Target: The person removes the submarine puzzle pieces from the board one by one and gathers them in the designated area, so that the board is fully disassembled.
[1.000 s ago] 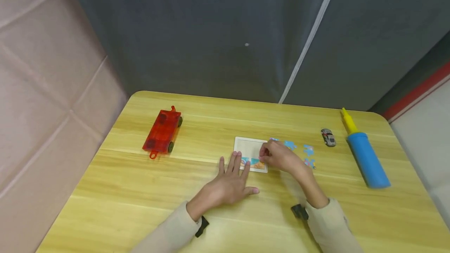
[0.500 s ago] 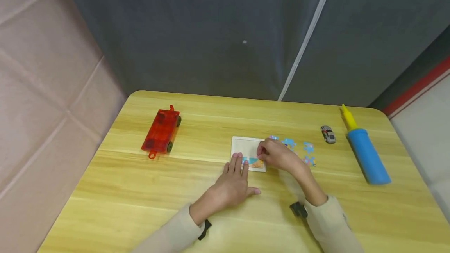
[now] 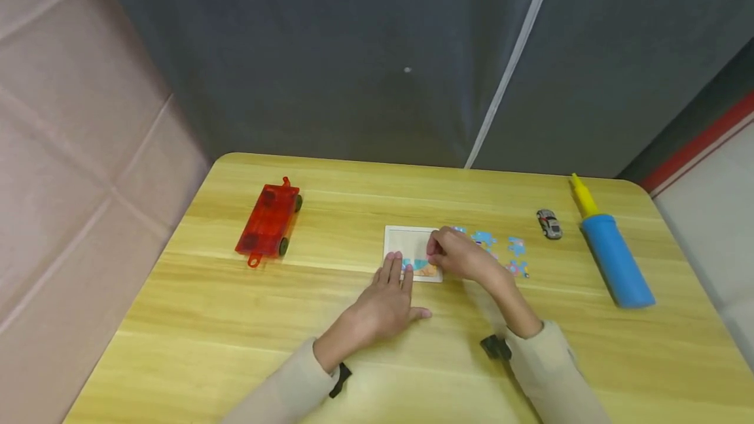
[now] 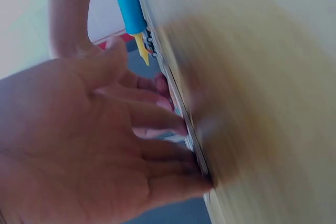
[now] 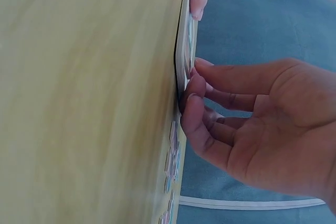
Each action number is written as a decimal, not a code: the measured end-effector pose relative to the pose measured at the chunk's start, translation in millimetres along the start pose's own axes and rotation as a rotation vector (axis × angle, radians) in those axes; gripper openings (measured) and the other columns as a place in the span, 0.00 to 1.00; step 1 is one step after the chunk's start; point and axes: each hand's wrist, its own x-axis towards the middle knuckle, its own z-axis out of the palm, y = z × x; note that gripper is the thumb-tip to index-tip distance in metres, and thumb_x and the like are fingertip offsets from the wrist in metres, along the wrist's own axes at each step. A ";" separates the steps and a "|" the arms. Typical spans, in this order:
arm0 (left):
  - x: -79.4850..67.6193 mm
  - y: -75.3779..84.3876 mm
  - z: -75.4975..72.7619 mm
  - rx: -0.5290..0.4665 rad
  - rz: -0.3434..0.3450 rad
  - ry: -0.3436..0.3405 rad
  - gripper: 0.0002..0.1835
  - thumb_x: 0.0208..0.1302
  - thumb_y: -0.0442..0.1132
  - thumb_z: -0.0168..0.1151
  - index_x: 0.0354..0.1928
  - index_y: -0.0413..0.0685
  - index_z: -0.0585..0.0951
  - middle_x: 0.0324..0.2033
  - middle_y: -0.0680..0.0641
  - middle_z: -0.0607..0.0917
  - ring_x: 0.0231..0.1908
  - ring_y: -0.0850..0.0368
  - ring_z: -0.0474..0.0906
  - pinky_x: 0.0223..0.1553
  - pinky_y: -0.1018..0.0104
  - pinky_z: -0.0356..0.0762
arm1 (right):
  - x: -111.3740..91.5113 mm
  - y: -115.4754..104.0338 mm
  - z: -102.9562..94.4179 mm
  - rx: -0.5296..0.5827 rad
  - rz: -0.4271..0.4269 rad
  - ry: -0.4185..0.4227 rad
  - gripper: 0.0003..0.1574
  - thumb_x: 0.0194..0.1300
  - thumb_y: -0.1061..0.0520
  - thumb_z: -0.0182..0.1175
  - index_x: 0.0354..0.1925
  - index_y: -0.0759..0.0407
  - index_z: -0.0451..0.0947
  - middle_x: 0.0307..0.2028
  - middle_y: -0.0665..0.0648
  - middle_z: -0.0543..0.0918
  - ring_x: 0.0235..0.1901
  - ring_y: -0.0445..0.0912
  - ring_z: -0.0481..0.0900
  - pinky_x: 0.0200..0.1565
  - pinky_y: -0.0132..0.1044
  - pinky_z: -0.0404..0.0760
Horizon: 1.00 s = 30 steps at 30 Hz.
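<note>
A white-rimmed puzzle tray (image 3: 405, 239) lies on the table, with blue and orange puzzle pieces (image 3: 425, 269) along its near side. My left hand (image 3: 383, 306) rests straight fingers on the tray's near left part, thumb spread out to the side. In the left wrist view, its fingertips (image 4: 202, 183) meet the tray's edge. My right hand (image 3: 462, 257) is over the tray's right side, thumb and index finger pinching a puzzle piece that they mostly hide. The right wrist view has these curled fingers (image 5: 202, 124) right at the tray's rim.
Several loose puzzle pieces (image 3: 516, 246) lie right of the tray, partly behind my right hand. Farther right are a small silver toy car (image 3: 550, 224) and a blue hand pump (image 3: 617, 264) with a yellow nozzle. A red toy wagon (image 3: 269, 221) stands at the left.
My left fingers have drawn closer together on the tray. The right hand stays pinched at the tray's right side, shifting slightly up along it. The whole view has drifted a little.
</note>
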 end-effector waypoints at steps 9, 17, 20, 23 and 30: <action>-7.8 3.9 -9.1 0.027 0.002 0.019 0.47 0.83 0.63 0.54 0.84 0.31 0.60 0.85 0.26 0.52 0.87 0.33 0.46 0.83 0.46 0.60 | 1.6 -1.6 0.3 0.019 0.030 0.002 0.03 0.76 0.68 0.65 0.41 0.65 0.81 0.33 0.56 0.85 0.31 0.44 0.76 0.38 0.34 0.78; -7.1 3.1 -7.6 0.025 -0.005 0.013 0.47 0.83 0.63 0.55 0.84 0.31 0.60 0.85 0.26 0.51 0.87 0.33 0.45 0.83 0.45 0.59 | -0.8 1.0 -3.2 0.114 0.009 0.035 0.05 0.77 0.69 0.64 0.39 0.65 0.82 0.31 0.57 0.85 0.28 0.43 0.78 0.35 0.33 0.79; -6.2 2.6 -6.6 0.018 -0.008 0.010 0.47 0.83 0.62 0.55 0.84 0.31 0.59 0.85 0.26 0.51 0.87 0.32 0.45 0.83 0.45 0.59 | -9.7 6.2 -14.6 0.161 0.010 0.050 0.04 0.78 0.69 0.63 0.40 0.66 0.81 0.30 0.58 0.84 0.26 0.46 0.80 0.32 0.33 0.79; -7.1 3.1 -6.5 0.015 -0.004 0.012 0.47 0.82 0.62 0.57 0.84 0.31 0.59 0.85 0.26 0.51 0.87 0.32 0.45 0.83 0.45 0.59 | -26.7 15.8 -30.6 0.213 0.037 0.052 0.03 0.78 0.68 0.63 0.42 0.67 0.81 0.29 0.59 0.83 0.24 0.49 0.79 0.27 0.33 0.77; -9.4 3.1 -6.1 0.030 0.006 0.030 0.47 0.82 0.60 0.58 0.84 0.30 0.59 0.85 0.25 0.51 0.87 0.31 0.45 0.83 0.45 0.60 | -75.4 52.2 -50.4 0.191 0.081 0.021 0.03 0.77 0.69 0.64 0.42 0.65 0.82 0.32 0.53 0.84 0.29 0.43 0.77 0.30 0.32 0.78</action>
